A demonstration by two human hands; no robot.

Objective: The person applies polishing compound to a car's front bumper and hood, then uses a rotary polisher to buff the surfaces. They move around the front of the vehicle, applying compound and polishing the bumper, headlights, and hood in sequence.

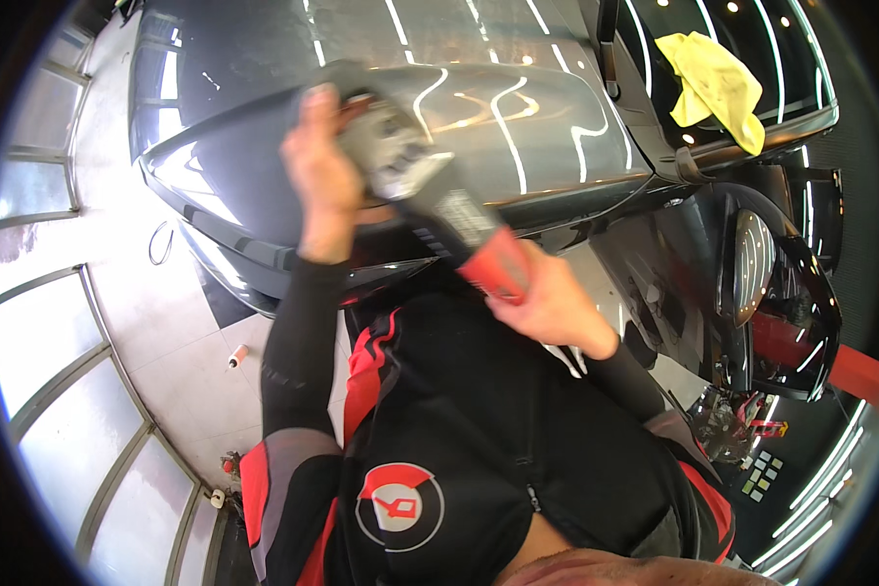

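A power polisher with a grey metal head and a red-and-black body (439, 198) is held between my two hands, over the front corner of a dark grey car hood (549, 139). My left hand (326, 179) is at the tool's head, its fingers pointing away from me; motion blurs it. My right hand (553, 297) is closed around the red rear end of the body. The far end of the head is dark and blurred, and whether it touches the paint cannot be told. A yellow cloth (714, 88) lies on the windshield at the upper right.
Below the hood's edge is the dark bumper (249, 253). At the right are the car's side mirror (754, 267) and a red bar (861, 373). A small bottle (238, 356) is on the tiled floor at the left, near a thin cord loop (161, 243) and framed glass panels (51, 315).
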